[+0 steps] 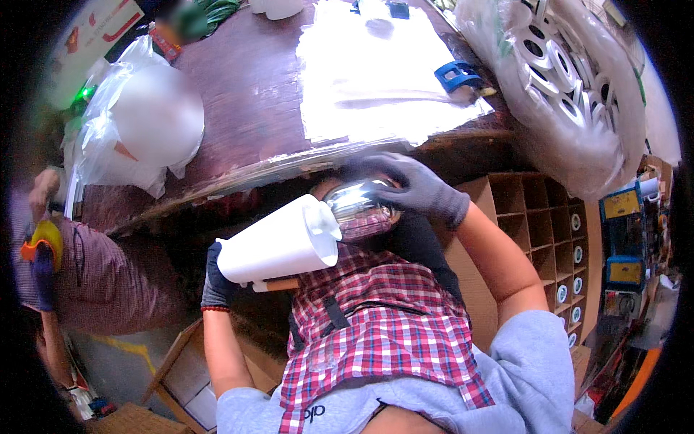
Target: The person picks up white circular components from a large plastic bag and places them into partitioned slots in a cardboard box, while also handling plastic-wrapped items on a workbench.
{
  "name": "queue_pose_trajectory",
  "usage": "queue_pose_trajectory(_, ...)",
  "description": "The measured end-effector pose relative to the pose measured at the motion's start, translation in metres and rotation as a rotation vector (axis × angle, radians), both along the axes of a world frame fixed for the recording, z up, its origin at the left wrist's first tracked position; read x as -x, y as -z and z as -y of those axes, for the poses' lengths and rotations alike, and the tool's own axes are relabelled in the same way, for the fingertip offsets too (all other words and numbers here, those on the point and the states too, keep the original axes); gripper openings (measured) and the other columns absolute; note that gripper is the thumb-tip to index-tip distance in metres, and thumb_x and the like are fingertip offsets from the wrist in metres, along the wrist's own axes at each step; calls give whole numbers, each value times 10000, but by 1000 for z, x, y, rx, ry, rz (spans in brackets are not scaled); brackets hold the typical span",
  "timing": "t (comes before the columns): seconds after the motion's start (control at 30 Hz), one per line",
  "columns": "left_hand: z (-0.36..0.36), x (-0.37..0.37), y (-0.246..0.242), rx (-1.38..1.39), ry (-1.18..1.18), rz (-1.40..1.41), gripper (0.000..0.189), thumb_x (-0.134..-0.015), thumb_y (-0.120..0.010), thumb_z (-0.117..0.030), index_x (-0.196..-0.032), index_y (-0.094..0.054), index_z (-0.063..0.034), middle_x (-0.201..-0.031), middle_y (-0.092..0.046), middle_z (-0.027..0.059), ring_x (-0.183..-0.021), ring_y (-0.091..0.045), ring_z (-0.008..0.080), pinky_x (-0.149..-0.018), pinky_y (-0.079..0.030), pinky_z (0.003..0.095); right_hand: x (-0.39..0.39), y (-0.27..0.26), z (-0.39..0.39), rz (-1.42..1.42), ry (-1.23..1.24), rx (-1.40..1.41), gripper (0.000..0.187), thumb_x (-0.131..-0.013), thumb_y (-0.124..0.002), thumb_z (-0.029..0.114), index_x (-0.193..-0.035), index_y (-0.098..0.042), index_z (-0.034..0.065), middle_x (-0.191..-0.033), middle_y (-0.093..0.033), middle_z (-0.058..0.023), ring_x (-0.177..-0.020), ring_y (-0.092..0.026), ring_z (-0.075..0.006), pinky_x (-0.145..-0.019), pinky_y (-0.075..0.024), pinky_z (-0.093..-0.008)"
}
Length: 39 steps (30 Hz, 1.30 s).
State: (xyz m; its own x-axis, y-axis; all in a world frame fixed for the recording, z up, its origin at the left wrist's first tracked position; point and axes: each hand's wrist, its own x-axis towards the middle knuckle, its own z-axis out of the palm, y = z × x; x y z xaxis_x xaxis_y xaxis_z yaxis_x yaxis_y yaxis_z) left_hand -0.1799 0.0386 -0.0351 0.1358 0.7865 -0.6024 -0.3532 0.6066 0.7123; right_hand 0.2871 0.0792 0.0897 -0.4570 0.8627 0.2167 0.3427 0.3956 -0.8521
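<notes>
My left hand (219, 282), in a dark knit glove, holds a white tapered jug body (276, 244) by its narrower end. The jug lies tilted across my lap, its wide spouted mouth facing right. A handle with a brown wood-coloured part (284, 285) shows beneath it. My right hand (415, 187), in a grey glove, is on a shiny silver rounded vessel (360, 209), probably a vacuum-flask liner. The silver vessel sits right at the jug's mouth. Whether part of it is inside the jug, I cannot tell.
White sheets (374, 92) and a blue tape dispenser (458, 76) lie on the brown workbench (244, 81). A clear plastic bag (585, 157) of white rings stands at right, above a divided carton (504, 198). At left, a co-worker's gloved hand (43, 276) is near a yellow-orange tool (46, 241).
</notes>
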Motion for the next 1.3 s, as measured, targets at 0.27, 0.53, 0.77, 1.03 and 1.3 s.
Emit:
queue_pose_trajectory(0.27,-29,-19,-8,-6,-71,-113,615,-893,-441,-625,-1096,-590,-65,-874,-677,123,-623,-649,280,-406,-484,387,-31,55,54,13,205,141,743,-820,-757,375,-1388,-458,1,-1394,-496,-215,-1306,-476,-329,-1097,-371,-382)
queue_pose_trajectory(0.53,-47,-15,-7,-53,55,-37,573,-912,-432,-594,-1039,-595,-59,-882,-667,125,-673,-645,279,-482,-500,431,-30,40,51,104,27,-253,700,-795,-758,300,-1385,-474,52,-1430,-457,-203,-1321,-446,-363,-1086,-373,-444)
queue_pose_trajectory(0.77,-45,-2,15,-70,-4,-32,590,-905,-457,-593,-1092,-595,-51,-905,-670,136,-702,-649,294,-551,-523,433,9,23,44,173,33,-389,690,-807,-731,371,-1390,-486,94,-1408,-470,-195,-1292,-459,-378,-1048,-406,-453)
queue_pose_trajectory(1.03,-37,-4,16,-135,52,-19,626,-889,-486,-591,-1168,-582,-39,-1042,-675,145,-845,-663,315,-677,-541,453,73,73,40,74,17,-319,676,-830,-696,392,-1371,-455,67,-1410,-444,-208,-1297,-444,-384,-1057,-387,-452)
queue_pose_trajectory(1.3,-20,0,38,-182,-80,45,612,-900,-504,-556,-1214,-579,-36,-1146,-649,142,-1017,-626,316,-897,-493,451,80,79,54,70,188,-134,792,-784,-733,458,-1404,-432,66,-1271,-525,-198,-1162,-533,-366,-966,-428,-455)
